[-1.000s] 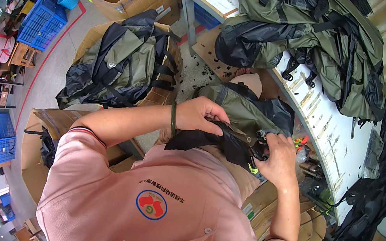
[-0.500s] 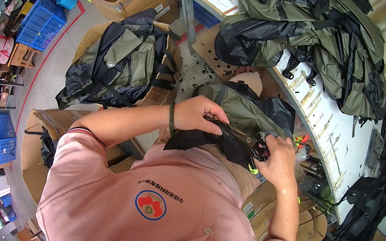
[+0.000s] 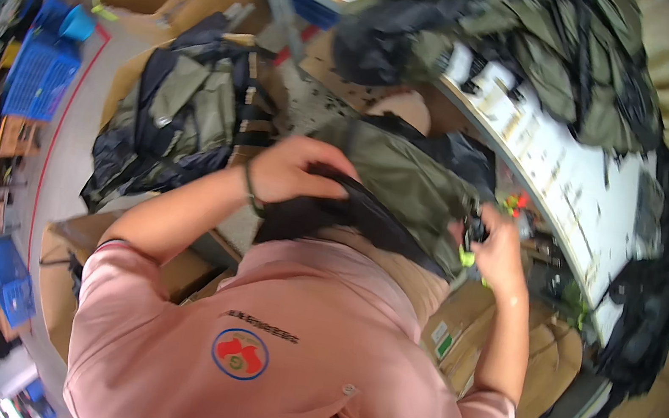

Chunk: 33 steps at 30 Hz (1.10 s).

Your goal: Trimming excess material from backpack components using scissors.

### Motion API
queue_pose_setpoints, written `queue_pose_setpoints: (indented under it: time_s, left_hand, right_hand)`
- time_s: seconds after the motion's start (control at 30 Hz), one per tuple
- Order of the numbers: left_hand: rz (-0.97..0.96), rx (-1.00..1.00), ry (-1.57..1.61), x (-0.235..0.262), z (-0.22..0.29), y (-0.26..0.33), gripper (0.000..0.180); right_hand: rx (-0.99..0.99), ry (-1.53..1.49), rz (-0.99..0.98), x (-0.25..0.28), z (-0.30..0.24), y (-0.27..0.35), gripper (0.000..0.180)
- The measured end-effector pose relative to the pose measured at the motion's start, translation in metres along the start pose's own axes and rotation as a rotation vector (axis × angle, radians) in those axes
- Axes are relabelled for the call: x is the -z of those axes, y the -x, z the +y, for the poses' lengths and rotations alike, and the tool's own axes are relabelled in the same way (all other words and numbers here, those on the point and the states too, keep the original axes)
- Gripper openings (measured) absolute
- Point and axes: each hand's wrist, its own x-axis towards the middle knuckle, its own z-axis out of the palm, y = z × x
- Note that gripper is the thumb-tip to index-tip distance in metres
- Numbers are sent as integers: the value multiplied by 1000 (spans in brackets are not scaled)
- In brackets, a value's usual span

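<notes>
Between both hands' grip (image 3: 292, 173): olive bag (image 3: 407, 176).

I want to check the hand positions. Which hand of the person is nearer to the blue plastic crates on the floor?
Left. The left hand grips black fabric of the olive bag, on the side toward the blue crates. The right hand is at the bag's far end.

Grey floor (image 3: 70, 172), white worktable (image 3: 561, 181), blue crates (image 3: 38, 78).

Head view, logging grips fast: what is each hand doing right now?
Left hand: closed on the black strap of the olive bag.
Right hand: closed around a small black buckle at the bag's edge.
</notes>
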Motion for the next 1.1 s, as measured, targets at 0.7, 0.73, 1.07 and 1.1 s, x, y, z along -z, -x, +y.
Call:
queue_pose_setpoints:
  time_s: [0.7, 0.73, 1.07, 1.1]
  left_hand:
    - [807, -157, -350, 175, 33, 105, 24]
    - [974, -225, -395, 227, 27, 147, 25]
    - [1394, 205, -1105, 335, -68, 326, 11]
    - [1092, 88, -551, 334, -94, 330, 16]
  right_hand:
    - [-225, -520, 123, 7, 109, 36, 20]
    - [-208, -425, 171, 9, 113, 30, 18]
    - [126, -443, 769, 110, 60, -100, 28]
    - [138, -406, 794, 120, 64, -123, 30]
